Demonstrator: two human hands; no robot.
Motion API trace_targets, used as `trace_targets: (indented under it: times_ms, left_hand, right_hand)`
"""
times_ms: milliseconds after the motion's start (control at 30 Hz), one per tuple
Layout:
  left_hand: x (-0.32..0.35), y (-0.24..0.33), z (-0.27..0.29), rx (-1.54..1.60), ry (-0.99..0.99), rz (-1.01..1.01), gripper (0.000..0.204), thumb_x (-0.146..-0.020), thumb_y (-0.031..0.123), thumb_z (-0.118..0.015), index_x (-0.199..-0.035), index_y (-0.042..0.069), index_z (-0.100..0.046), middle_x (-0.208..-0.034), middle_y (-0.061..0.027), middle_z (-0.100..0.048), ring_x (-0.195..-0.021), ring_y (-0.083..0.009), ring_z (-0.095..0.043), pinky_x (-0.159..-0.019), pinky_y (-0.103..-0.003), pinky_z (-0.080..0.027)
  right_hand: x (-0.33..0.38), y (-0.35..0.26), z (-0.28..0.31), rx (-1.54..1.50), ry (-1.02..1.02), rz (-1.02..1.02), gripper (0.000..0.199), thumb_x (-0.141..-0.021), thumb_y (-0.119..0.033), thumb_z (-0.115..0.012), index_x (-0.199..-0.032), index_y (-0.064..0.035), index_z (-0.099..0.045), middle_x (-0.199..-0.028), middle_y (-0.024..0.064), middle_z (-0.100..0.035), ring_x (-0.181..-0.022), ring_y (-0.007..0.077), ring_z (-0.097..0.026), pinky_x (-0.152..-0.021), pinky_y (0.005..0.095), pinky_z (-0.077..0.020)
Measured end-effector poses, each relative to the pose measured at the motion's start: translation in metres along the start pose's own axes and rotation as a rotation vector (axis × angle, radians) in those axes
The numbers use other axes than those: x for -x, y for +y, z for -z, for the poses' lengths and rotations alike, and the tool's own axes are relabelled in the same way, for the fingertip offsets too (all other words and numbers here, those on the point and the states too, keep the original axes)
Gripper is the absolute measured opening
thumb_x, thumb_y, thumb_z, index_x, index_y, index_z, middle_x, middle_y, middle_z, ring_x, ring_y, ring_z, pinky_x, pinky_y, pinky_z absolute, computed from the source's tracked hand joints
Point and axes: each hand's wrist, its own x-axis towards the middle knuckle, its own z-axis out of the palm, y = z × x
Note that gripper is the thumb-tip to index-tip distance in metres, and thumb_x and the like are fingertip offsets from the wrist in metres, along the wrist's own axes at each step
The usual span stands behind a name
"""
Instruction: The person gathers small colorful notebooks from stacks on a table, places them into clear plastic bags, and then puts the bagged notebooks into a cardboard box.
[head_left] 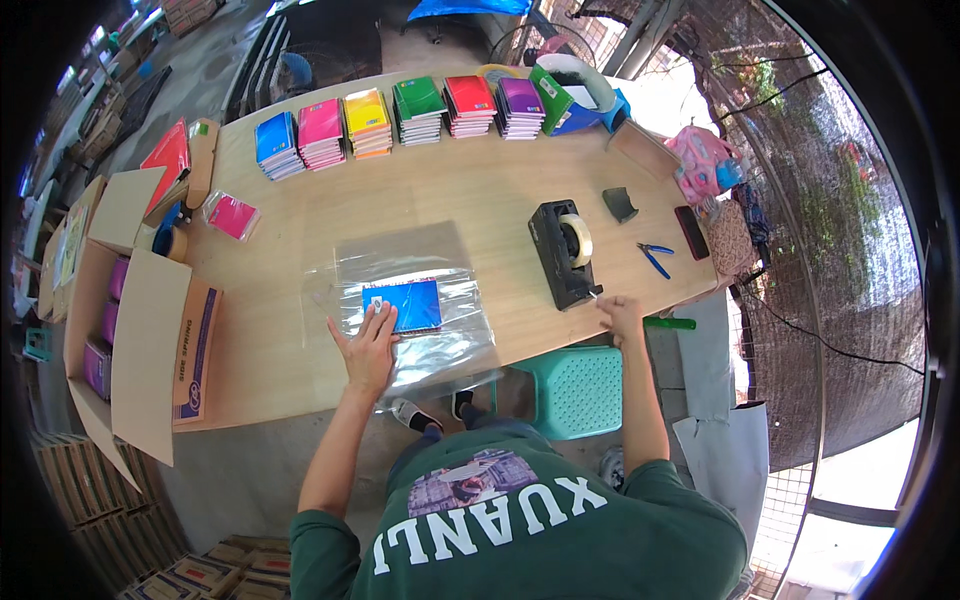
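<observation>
A blue spiral notebook (415,305) lies on the table with clear plastic bags (430,255) around it; I cannot tell whether it is inside one. My left hand (368,350) rests flat on the notebook's left part and the plastic, fingers spread. To the right stands a black tape dispenser (553,250) carrying a roll of pale tape (577,240). At its near end, by the cutting edge, my right hand (625,318) pinches the end of the tape, of which only a small whitish bit shows.
Stacks of notebooks, from blue (278,140) to purple (520,105), line the table's far side. A small pink packet (233,216) lies left. Blue-handled pliers (655,258) and a phone (690,232) lie right. An open carton (150,350) stands left; a green stool (580,395) is below the near edge.
</observation>
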Motion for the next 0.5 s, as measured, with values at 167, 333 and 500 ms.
trace_targets:
  times_ms: [167, 333, 500]
  left_hand:
    - [-0.005, 0.008, 0.000, 0.016, -0.021, -0.011, 0.043, -0.088, 0.025, -0.064, -0.131, 0.023, -0.060, -0.135, 0.0068, -0.059, -0.130, -0.0160, -0.052, -0.111, -0.071, 0.002]
    - [0.008, -0.006, -0.007, 0.005, 0.023, 0.008, 0.043, -0.088, 0.024, -0.064, -0.131, 0.023, -0.060, -0.138, 0.0056, -0.057, -0.128, -0.0158, -0.053, -0.110, -0.072, -0.002]
    - [0.003, -0.001, -0.006, 0.098, 0.017, 0.006, 0.042, -0.089, 0.021, -0.063, -0.131, 0.022, -0.060, -0.138, 0.0050, -0.057, -0.129, -0.0160, -0.052, -0.109, -0.072, -0.004]
  right_hand:
    - [-0.009, 0.065, -0.015, -0.858, -0.189, -0.405, 0.016, -0.091, -0.017, -0.068, -0.101, -0.0044, -0.066, -0.083, 0.0051, -0.063, -0.084, 0.0225, -0.061, -0.081, 0.0477, -0.0541]
    - [0.106, -0.012, -0.163, -0.216, -0.487, 0.118, 0.032, -0.087, -0.005, -0.068, -0.118, -0.0021, -0.062, -0.077, 0.0093, -0.065, -0.061, 0.0156, -0.060, -0.058, 0.0280, -0.0522]
    - [0.107, -0.032, -0.294, 0.652, -0.443, 0.574, 0.086, -0.082, -0.021, -0.076, -0.149, -0.0032, -0.025, -0.089, 0.0194, -0.069, -0.077, 0.0291, -0.069, -0.064, 0.0371, -0.0545]
